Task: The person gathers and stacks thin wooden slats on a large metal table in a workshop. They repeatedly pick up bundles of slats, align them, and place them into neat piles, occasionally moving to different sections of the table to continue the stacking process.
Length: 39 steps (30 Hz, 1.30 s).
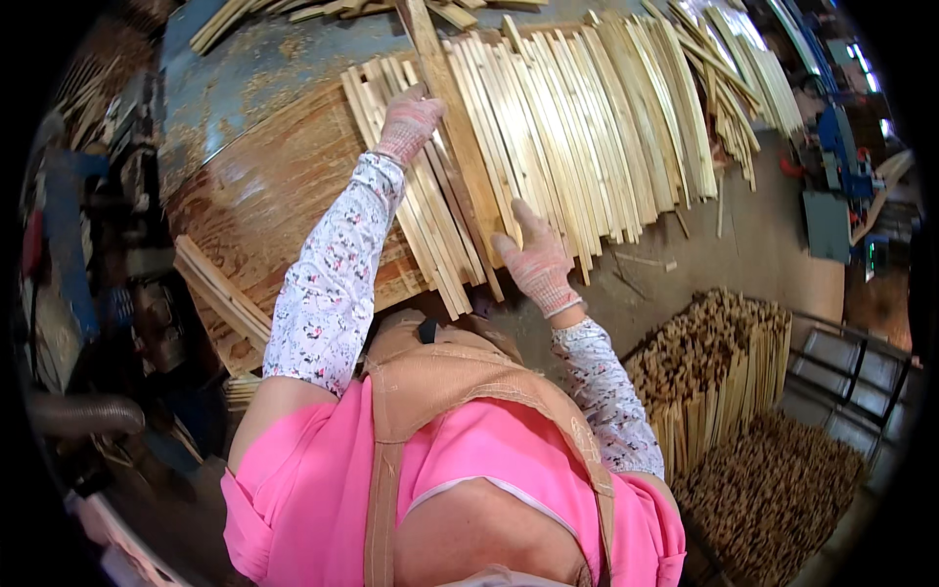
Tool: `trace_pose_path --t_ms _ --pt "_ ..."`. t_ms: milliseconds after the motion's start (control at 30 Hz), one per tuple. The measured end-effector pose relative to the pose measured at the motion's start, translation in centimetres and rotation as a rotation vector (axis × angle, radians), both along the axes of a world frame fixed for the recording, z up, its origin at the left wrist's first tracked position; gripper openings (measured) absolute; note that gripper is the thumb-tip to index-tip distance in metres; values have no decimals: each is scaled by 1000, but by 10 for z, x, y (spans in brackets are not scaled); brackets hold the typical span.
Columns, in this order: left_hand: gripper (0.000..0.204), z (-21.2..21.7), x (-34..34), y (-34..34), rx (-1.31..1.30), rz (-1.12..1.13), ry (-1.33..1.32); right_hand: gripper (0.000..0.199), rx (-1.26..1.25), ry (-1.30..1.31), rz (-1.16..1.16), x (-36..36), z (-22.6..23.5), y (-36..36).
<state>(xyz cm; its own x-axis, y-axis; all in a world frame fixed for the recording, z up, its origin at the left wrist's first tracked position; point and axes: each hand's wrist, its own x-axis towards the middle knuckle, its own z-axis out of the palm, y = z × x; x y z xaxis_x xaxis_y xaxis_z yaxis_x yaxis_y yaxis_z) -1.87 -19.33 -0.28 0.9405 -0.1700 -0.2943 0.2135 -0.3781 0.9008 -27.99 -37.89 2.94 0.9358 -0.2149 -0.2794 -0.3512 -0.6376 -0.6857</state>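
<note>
A long brown wooden board (455,127) lies across a row of pale wooden strips (558,127) on the table. My left hand (411,119), in a pinkish knit glove, is closed at the board's left edge, toward its far part; the fingertips are partly hidden. Under and beside that hand are several loose pale strips (430,235), their ends pointing toward me. My right hand (536,258), in a matching glove, is open with thumb and fingers apart. It hovers by the near end of the board, over the near ends of the strips, and holds nothing.
A worn plywood sheet (284,186) covers the table's left part, with short strips (220,284) at its near left corner. Sawdust and more strips (333,10) lie at the far side. Tall bundles of upright sticks (724,342) stand at my right, near a metal rack (851,367).
</note>
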Motion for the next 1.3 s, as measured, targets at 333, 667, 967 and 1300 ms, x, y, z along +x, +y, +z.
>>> trace_pose_path --t_ms 333,667,967,1300 --pt "10 43 -172 145 -566 631 -51 60 733 207 461 -31 -39 75" --pt "63 -9 -474 250 -472 1026 -369 53 921 584 986 -126 -52 234" --pt "64 -116 -617 359 -303 1601 -227 65 271 248 1455 -161 -75 320" --pt "50 -277 -597 450 16 1727 451 66 7 324 1164 -141 -80 330"
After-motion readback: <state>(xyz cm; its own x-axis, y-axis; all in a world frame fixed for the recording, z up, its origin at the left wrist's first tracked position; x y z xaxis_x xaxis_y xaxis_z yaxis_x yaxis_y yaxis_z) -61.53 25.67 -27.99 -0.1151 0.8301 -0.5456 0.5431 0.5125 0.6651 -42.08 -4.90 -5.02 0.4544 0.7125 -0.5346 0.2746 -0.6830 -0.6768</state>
